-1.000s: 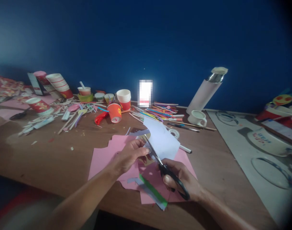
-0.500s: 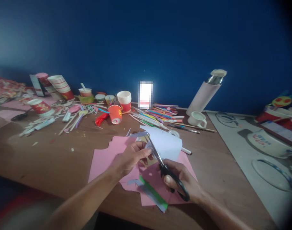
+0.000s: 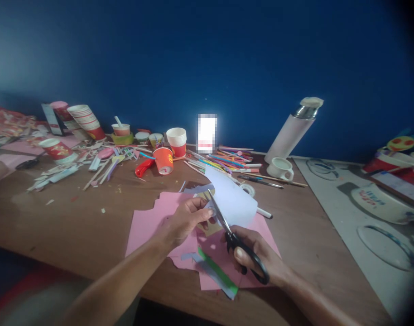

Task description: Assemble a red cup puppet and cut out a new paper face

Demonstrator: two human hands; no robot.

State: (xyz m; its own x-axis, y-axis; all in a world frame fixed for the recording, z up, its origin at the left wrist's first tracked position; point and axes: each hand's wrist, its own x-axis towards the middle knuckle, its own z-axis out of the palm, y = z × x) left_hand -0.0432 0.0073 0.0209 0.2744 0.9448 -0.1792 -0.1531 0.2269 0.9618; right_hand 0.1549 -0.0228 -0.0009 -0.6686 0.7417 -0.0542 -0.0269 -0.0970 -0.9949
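My left hand [image 3: 188, 219] pinches the near-left edge of a white sheet of paper [image 3: 236, 201] between thumb and fingers. The sheet rises away from the table and curls to the right. In my right hand [image 3: 252, 251] is a pair of black-handled scissors [image 3: 226, 228], with the blades pointing up and left at the paper beside my left thumb. The blade tips look slightly apart. Beneath my hands lie pink sheets [image 3: 149, 226] and a piece of tan card [image 3: 210, 230]. Green and grey-blue paper strips [image 3: 219, 274] rest on the pink paper near me.
Coloured sticks and pens [image 3: 227, 163] lie behind the paper, with a white mug [image 3: 280, 169] and a leaning pink flask [image 3: 290, 136] to their right. A red paper cup [image 3: 163, 160] and a red stapler-like tool [image 3: 145, 168] stand left of centre. Paper scraps [image 3: 57, 176] spread further left.
The white sheet's far edge has lifted and swung, its top corner now higher and further right. The scissors stay in almost the same place beside my left hand.
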